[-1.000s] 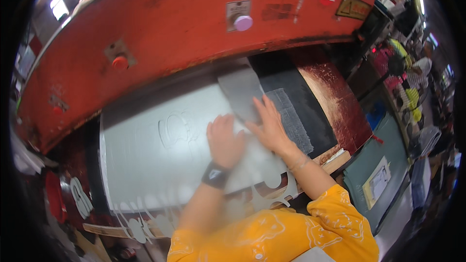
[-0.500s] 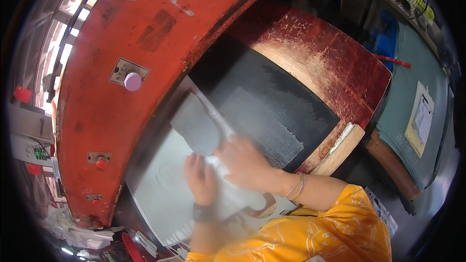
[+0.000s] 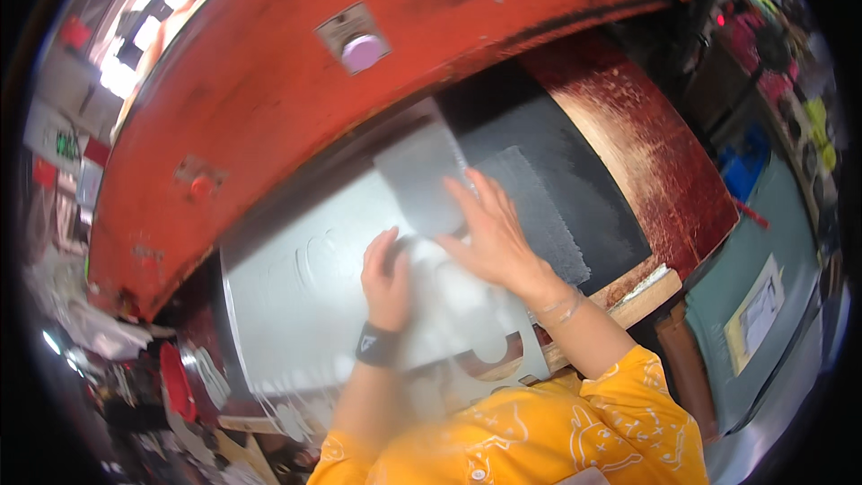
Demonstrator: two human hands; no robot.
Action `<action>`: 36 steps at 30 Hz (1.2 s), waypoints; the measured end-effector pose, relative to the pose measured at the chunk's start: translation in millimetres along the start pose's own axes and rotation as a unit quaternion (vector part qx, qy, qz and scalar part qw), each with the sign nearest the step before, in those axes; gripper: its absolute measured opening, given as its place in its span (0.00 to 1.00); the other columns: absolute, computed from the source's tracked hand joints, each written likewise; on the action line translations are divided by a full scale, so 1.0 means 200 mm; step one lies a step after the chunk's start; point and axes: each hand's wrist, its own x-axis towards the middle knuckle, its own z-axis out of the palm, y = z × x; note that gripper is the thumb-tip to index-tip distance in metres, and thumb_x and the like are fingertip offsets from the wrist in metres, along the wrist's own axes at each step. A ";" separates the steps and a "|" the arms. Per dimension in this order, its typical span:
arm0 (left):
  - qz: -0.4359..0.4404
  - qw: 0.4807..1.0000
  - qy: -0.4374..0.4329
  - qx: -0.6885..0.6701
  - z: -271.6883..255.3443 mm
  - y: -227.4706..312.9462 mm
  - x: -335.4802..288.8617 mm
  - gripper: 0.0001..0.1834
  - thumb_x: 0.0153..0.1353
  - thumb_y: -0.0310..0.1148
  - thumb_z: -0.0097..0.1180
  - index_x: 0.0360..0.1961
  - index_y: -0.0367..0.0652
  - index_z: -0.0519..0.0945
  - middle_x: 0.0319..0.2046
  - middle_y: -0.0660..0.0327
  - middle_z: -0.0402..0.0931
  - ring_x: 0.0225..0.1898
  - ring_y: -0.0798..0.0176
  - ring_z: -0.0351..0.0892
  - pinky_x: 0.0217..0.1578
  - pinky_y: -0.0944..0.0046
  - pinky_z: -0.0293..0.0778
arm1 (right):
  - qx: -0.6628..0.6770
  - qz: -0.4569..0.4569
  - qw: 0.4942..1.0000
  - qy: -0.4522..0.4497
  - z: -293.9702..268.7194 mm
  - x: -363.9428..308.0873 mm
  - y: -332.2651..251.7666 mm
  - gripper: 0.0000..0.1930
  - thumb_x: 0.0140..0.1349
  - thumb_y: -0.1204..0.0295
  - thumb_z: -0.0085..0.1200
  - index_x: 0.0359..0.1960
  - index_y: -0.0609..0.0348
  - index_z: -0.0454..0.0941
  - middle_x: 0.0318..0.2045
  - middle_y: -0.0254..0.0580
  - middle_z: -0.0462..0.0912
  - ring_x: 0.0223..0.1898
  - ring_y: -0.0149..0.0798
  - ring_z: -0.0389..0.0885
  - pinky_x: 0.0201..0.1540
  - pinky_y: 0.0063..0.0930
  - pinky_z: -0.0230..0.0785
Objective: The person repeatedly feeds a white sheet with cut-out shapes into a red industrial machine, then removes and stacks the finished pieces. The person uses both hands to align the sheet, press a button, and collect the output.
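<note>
A thin, pale grey sheet (image 3: 278, 305) with cut-out openings along its near edge lies on the press bed. Toward its far right is a darker grey, round-edged patch (image 3: 422, 181); whether it is a separate piece or an opening I cannot tell. My left hand (image 3: 386, 280), a dark band at its wrist, is over the sheet just near-left of this patch, thumb and fingers apart. My right hand (image 3: 489, 232) reaches along the patch's right side with fingers spread, close to the sheet's right edge. Motion blur hides whether the fingertips touch. Neither hand visibly grips anything.
An orange-red machine beam (image 3: 431, 22) with a lilac knob (image 3: 362, 52) spans the far side. Right of the sheet lie a black pad (image 3: 602, 207) and a worn dark-red board (image 3: 664, 135). Stacked green-grey sheets (image 3: 754, 305) stand at the right; clutter fills the lower left.
The whole view has swung round, so the beam lies flatter across the top. My hands have moved a little apart, and the fingers of my right hand are more stretched out.
</note>
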 end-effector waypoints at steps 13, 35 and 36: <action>-0.172 0.914 0.340 0.137 -1.30 -0.46 -0.87 0.25 0.61 0.24 0.50 0.61 0.38 0.68 0.57 0.52 0.67 0.58 0.56 0.67 0.60 0.59 0.62 | -0.119 0.055 0.988 -0.080 0.09 0.28 -0.07 0.36 0.41 0.64 0.62 0.59 0.50 0.72 0.65 0.56 0.62 0.64 0.56 0.61 0.63 0.43 0.57; -0.252 0.930 0.253 0.083 -1.67 -0.49 -0.93 0.18 0.64 0.27 0.50 0.55 0.34 0.72 0.28 0.65 0.74 0.28 0.74 0.69 0.32 0.72 0.68 | -0.059 0.282 0.948 -0.137 -0.31 -0.70 -0.09 0.30 0.60 0.67 0.56 0.64 0.62 0.62 0.23 0.41 0.78 0.26 0.36 0.77 0.33 0.30 0.69; -0.250 0.930 0.245 0.112 -1.67 -0.49 -0.91 0.18 0.64 0.27 0.50 0.54 0.34 0.73 0.28 0.65 0.74 0.28 0.74 0.69 0.31 0.72 0.67 | -0.031 0.252 0.955 -0.153 -0.27 -0.75 -0.13 0.30 0.62 0.71 0.52 0.66 0.64 0.58 0.25 0.38 0.78 0.28 0.30 0.76 0.34 0.26 0.69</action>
